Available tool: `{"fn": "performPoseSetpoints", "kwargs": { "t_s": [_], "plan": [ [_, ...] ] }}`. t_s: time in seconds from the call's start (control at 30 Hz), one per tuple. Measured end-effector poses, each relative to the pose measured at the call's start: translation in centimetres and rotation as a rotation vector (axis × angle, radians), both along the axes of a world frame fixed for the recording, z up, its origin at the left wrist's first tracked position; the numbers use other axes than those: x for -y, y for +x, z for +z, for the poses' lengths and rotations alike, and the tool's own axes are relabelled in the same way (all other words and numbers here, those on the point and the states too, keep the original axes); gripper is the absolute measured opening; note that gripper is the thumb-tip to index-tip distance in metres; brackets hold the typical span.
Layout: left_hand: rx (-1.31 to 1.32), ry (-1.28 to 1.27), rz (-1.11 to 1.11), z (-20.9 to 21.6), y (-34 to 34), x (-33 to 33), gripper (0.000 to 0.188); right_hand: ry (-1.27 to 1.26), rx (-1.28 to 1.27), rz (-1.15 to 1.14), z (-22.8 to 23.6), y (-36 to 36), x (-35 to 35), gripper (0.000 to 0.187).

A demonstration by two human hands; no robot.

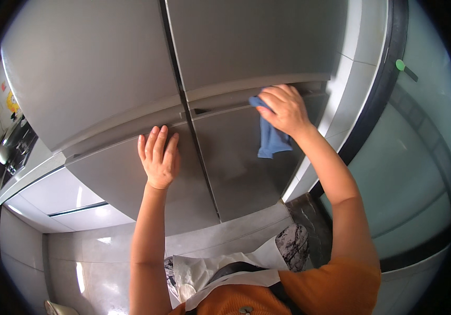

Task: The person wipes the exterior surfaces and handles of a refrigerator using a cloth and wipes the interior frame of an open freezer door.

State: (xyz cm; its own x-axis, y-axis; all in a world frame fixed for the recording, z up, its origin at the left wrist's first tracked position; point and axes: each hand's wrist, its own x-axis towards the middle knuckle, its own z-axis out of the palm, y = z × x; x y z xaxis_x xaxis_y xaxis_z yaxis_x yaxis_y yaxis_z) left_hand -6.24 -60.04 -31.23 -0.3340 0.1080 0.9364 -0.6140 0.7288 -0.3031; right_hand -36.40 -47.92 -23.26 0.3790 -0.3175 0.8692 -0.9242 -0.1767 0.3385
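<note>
At the far left, well apart from the left hand, there is a shiny metal pot (9,149) on a cooking place, and below it stand white cabinets (78,194) with a dark groove between them. Lower on this side, the grey tiled floor (89,252) reflects the light in several bright spots.

The left hand (159,160) is laid against the lower left door (115,176) of a grey refrigerator (99,63). Its fingers are a little spread, pointing upward, and they hold nothing; the fingertips are just below the long handle ledge (125,127). Between the two hands, which are apart from each other, the dark vertical gap (186,105) divides the doors.

The right hand (287,111) is somewhat higher than the left one. It is closed on a blue cloth (274,142), at the handle edge above the lower right door (230,163). One corner of the cloth comes out to the left of the fingers, and the bigger part hangs below the hand, in front of this door.

Just to the right of the right hand is a white tiled wall (343,92), and farther right a glass door (414,152) with a dark frame.
</note>
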Motion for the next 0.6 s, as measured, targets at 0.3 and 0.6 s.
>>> {"fn": "performPoseSetpoints", "kwargs": {
  "t_s": [0.3,0.6],
  "plan": [
    [-0.058,-0.034,0.017,0.3,-0.8,-0.1,0.031,-0.115,0.205,-0.308,-2.1,-8.4,-4.3,0.026],
    [-0.047,-0.036,0.024,0.2,-0.9,-0.3,0.03,-0.251,0.661,-0.536,-4.0,-9.1,-9.0,0.042]
  ]
}}
